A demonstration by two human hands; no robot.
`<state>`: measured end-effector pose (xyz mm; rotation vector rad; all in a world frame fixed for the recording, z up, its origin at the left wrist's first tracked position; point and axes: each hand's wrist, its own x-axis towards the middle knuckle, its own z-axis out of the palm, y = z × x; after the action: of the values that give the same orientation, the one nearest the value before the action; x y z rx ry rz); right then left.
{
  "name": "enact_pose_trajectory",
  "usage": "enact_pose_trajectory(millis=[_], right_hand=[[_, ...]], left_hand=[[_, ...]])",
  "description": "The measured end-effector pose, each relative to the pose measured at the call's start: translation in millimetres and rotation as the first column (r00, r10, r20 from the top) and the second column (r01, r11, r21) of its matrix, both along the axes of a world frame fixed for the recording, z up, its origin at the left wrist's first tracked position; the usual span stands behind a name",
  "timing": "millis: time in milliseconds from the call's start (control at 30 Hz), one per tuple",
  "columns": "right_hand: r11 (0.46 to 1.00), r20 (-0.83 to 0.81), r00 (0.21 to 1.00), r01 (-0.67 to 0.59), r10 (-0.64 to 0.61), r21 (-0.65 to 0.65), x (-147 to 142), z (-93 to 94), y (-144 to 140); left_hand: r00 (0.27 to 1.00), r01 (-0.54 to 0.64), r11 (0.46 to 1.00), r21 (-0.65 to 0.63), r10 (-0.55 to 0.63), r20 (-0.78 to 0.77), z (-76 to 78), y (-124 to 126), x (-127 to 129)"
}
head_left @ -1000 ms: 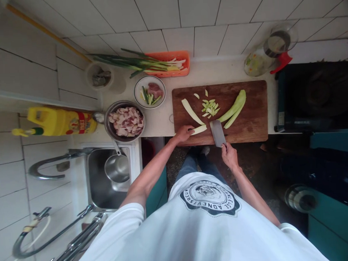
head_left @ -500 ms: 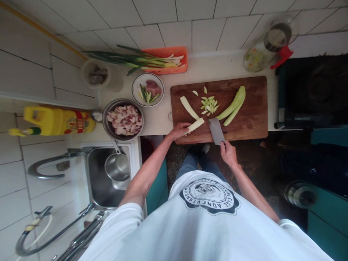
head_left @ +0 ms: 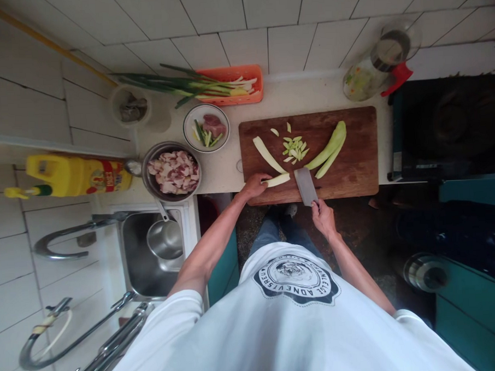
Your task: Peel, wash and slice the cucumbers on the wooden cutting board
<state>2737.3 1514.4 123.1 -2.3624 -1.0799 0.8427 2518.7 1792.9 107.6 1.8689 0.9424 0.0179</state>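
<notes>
On the near edge of the brown wooden cutting board [head_left: 353, 170], the left hand [head_left: 255, 185] is pinning a pale peeled vegetable strip [head_left: 277, 180] while the right hand [head_left: 323, 216] is gripping the steel cleaver [head_left: 305, 186] beside it, a small sliced pile [head_left: 295, 149] lying done and three long strips waiting beyond.

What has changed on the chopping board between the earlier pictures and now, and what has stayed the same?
Little has changed. The left hand still holds the pale vegetable strip; half a second ago its far end was tilted up the board, now it lies nearly level again beside the cleaver, still gripped by the right hand. Nothing was let go. The pile of cut slices, the other strips and the chopping board look unchanged.
</notes>
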Motion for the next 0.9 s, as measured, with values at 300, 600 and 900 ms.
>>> enact_pose_trajectory(millis=[300, 600, 900], right_hand=[[1.0, -0.017, 0.999, 0.029, -0.029, 0.0, -1.9, 3.5, -0.6], [0.997, -0.014, 0.997, 0.077, -0.077, 0.019, -6.6, 0.4, -12.0], [0.994, -0.021, 0.995, 0.103, -0.102, 0.024, -13.9, 5.8, -21.2]], left_hand=[[0.986, 0.14, 0.881, 0.452, -0.084, -0.143, 10.7, -3.8, 30.5], [0.931, 0.364, 0.691, 0.625, -0.275, -0.239, 11.2, 46.1, 53.2], [0.897, 0.436, 0.662, 0.61, -0.373, -0.236, 18.6, 135.9, 48.4]])
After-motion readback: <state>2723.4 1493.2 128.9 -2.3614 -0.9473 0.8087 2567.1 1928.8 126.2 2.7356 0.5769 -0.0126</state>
